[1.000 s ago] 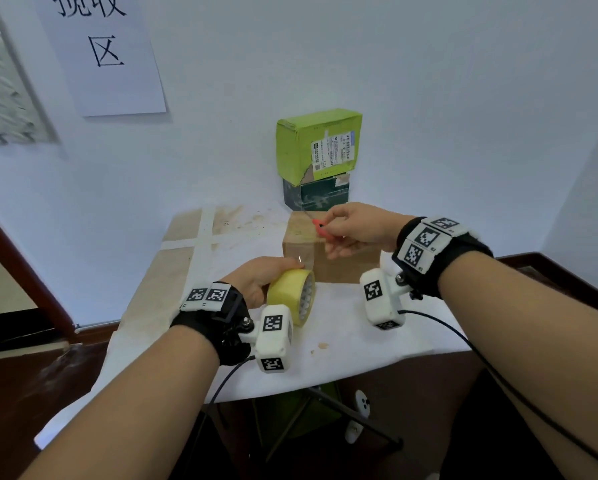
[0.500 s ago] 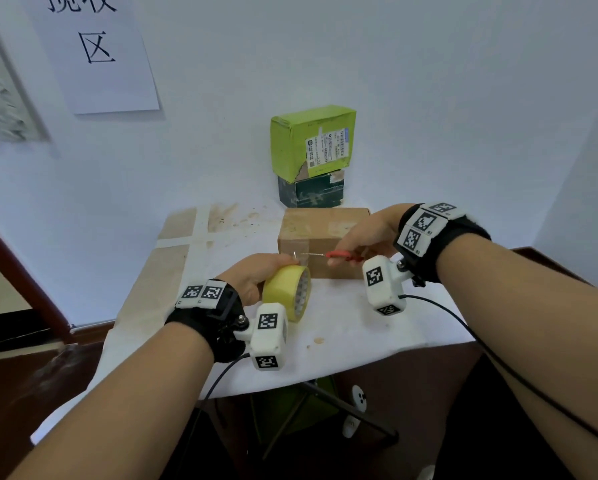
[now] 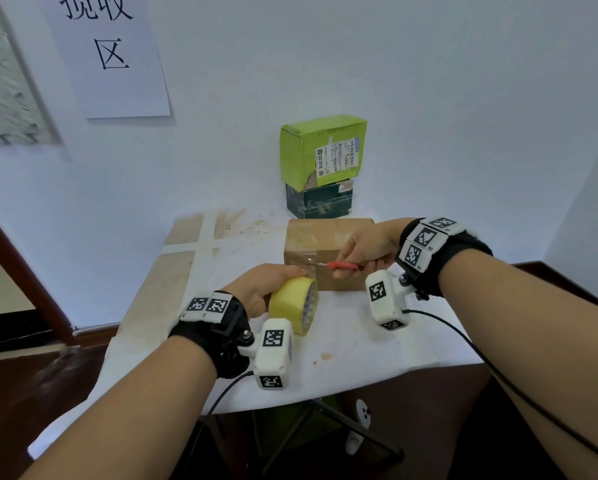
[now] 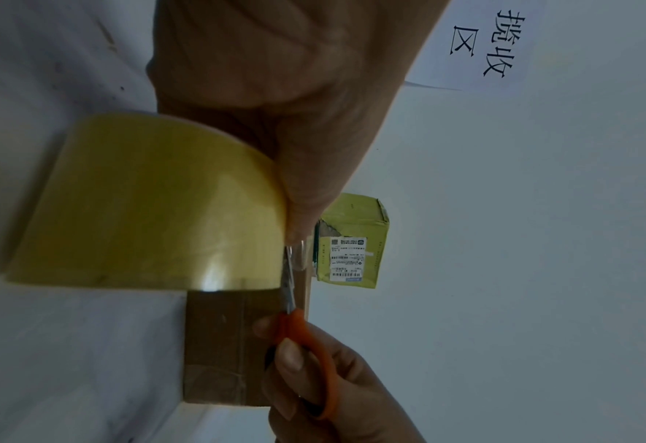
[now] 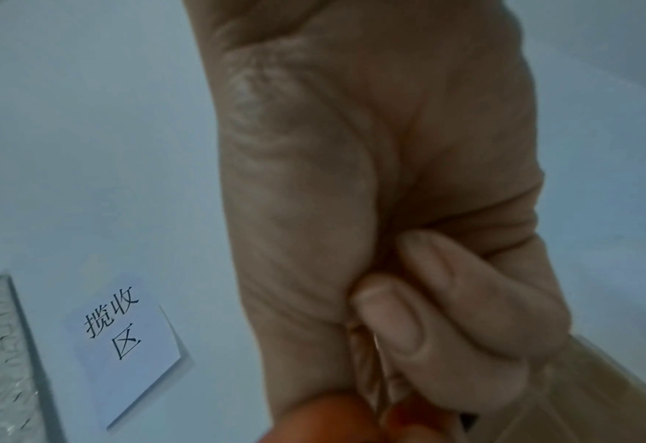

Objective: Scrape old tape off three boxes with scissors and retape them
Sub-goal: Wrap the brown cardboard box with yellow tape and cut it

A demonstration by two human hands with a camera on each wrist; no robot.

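Observation:
A brown cardboard box (image 3: 325, 244) (image 4: 222, 344) lies on the white-covered table (image 3: 377, 341), with glossy tape over its near left corner. My left hand (image 3: 266, 285) (image 4: 275, 90) grips a yellow tape roll (image 3: 296, 303) (image 4: 142, 203) just in front of that corner. My right hand (image 3: 367, 247) (image 4: 332, 389) (image 5: 408, 269) holds orange-handled scissors (image 3: 342, 266) (image 4: 298, 329). Their blades (image 4: 288, 278) point left at the strip of tape between roll and box. Behind stand a green box (image 3: 322, 150) (image 4: 355, 242) stacked on a dark green box (image 3: 320, 200).
The table stands in a corner of white walls. A paper sign (image 3: 107, 50) (image 5: 124, 338) hangs on the left wall. Brown stained patches (image 3: 173, 271) mark the table's left part. Cables hang from both wrist cameras. Folding table legs (image 3: 325, 427) show below the front edge.
My right hand has brought the scissors down from the box's top to its near left corner, blades now at the tape. The left hand with the roll has stayed nearly still.

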